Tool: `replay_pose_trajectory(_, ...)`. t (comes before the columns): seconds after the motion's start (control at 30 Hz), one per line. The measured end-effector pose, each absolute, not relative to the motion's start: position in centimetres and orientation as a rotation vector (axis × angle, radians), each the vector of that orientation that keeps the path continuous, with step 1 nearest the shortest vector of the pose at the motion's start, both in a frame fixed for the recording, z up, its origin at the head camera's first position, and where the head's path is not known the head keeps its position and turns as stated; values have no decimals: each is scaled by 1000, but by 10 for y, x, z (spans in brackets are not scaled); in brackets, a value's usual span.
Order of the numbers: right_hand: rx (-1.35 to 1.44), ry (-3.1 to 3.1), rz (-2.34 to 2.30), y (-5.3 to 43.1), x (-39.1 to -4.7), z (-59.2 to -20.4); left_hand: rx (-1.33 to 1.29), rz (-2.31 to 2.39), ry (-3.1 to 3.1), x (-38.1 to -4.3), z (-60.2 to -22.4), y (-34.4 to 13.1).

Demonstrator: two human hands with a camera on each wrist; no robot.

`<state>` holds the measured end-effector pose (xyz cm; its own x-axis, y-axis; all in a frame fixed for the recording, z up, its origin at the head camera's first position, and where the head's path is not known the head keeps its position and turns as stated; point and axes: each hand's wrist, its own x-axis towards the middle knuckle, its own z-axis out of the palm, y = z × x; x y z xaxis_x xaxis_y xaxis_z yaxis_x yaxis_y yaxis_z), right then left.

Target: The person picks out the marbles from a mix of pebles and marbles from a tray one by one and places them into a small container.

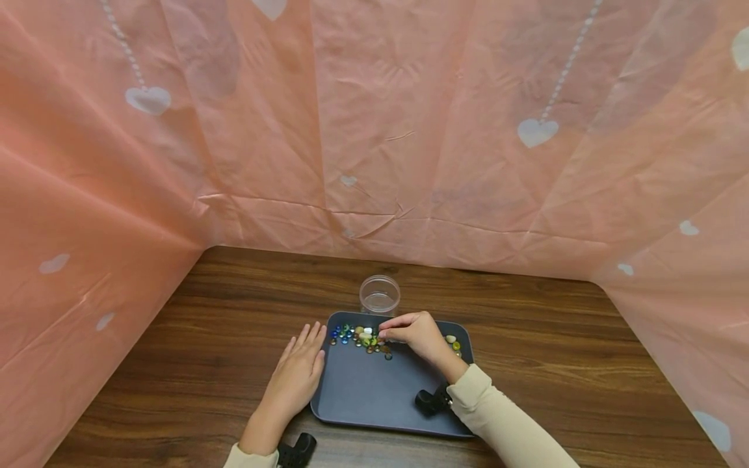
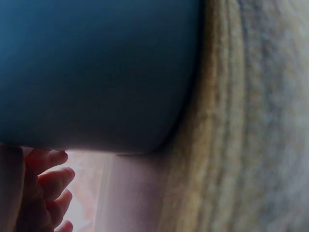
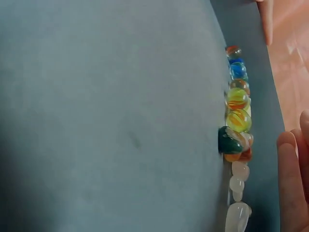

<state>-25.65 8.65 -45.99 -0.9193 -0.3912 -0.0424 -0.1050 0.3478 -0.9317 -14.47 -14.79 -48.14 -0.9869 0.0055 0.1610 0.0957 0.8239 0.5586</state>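
1. Head: left hand (image 1: 297,375) is resting straight-fingered at the left edge of the tray (image 1: 368,396); right hand (image 1: 419,334) is curving over far-edge marbles (image 1: 366,342), grip unclear.
2. Left wrist: fingers (image 2: 56,182) are showing.
3. Right wrist: marbles are lining one edge.

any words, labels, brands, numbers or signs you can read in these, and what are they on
None: no readable word, label, brand or number shows in any view.
Pink cloth: only printed decoration, such as a white heart; no lettering.
Tray, clear container, marbles: no text visible.
Left wrist view: too blurred for fine print.
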Motion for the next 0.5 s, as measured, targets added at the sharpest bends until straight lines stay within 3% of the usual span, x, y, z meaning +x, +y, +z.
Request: replay_pose_trajectory(0.5, -516, 2470, -1390, 82, -254, -468, -86, -887, -2853, -145, -482, -148)
